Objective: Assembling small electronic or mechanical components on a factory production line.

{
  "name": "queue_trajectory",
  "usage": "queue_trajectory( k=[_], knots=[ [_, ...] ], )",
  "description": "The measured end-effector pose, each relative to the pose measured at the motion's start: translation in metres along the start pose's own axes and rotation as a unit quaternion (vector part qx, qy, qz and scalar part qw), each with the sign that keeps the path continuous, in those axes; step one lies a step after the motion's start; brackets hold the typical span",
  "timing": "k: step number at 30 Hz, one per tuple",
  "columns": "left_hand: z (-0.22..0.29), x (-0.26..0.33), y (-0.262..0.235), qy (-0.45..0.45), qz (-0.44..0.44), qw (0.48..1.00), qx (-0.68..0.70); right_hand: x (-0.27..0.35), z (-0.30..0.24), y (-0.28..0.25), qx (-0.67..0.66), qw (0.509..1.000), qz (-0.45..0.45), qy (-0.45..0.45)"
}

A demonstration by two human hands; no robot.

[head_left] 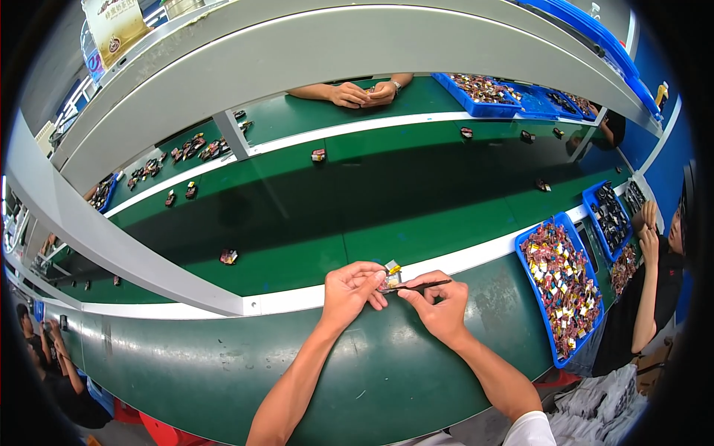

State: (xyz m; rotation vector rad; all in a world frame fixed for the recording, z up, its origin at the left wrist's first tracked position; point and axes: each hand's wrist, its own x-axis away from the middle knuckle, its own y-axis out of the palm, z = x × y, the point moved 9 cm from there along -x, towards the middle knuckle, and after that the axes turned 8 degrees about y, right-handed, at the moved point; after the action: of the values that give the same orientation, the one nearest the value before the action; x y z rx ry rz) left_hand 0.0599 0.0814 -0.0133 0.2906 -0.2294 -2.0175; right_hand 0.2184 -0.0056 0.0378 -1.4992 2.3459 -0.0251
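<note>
Nearest, at the six o'clock side, the person's forearms reached in over a smooth, dark green desk point(297, 379) with scuffed, shiny patches. Above the desk's far edge, the left hand point(349, 293) pinched a small, rectangular part with a pale face and a yellow tab point(391, 276) between thumb and fingers. The right hand point(440, 308) gripped a slim, dark, pen-like tool point(428, 285), its tip pointing toward nine o'clock and close against the part; whether it touched was too small to tell. At three o'clock from the hands stood a blue plastic tray point(541, 312) heaped with small red, white and yellow pieces, and just past it, between two and three, a smaller blue tray point(597, 225) of black pieces. Beyond a white rail point(286, 299) stretched a dark green belt point(335, 201), with a small dark-and-white unit point(228, 256) lying near nine o'clock and a similar pink-and-white unit point(319, 154) at eleven. Farthest, at twelve o'clock, a co-worker's hands point(381, 93) were held close together.
</note>
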Motion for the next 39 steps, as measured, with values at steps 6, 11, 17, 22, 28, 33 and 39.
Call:
queue_trajectory(
  k=[6, 11, 17, 22, 28, 33, 39],
  knots=[
    [0.001, 0.001, 0.001, -0.004, -0.005, 1.000, 0.002, 0.006, -0.019, 0.004, 0.062, 0.992, -0.011, -0.113],
    [0.000, 0.000, 0.006, -0.006, -0.021, 0.999, -0.036, 0.007, -0.026, 0.004, 0.076, 0.984, -0.004, -0.161],
    [0.001, 0.001, 0.005, -0.019, -0.010, 0.998, -0.050, 0.010, -0.032, 0.006, 0.085, 0.977, -0.002, -0.197],
    [-0.002, 0.000, 0.004, -0.017, -0.009, 0.999, -0.043, 0.010, -0.030, 0.007, 0.088, 0.976, 0.000, -0.200],
    [-0.001, -0.003, 0.006, -0.030, -0.011, 0.999, -0.043, 0.009, -0.028, 0.005, 0.090, 0.979, -0.003, -0.184],
    [-0.002, -0.004, 0.006, -0.063, -0.002, 0.997, -0.040, 0.009, -0.026, 0.005, 0.087, 0.980, -0.002, -0.180],
    [-0.004, -0.001, 0.005, -0.073, 0.033, 0.995, -0.056, 0.011, -0.032, 0.007, 0.104, 0.977, -0.003, -0.189]
  ],
)
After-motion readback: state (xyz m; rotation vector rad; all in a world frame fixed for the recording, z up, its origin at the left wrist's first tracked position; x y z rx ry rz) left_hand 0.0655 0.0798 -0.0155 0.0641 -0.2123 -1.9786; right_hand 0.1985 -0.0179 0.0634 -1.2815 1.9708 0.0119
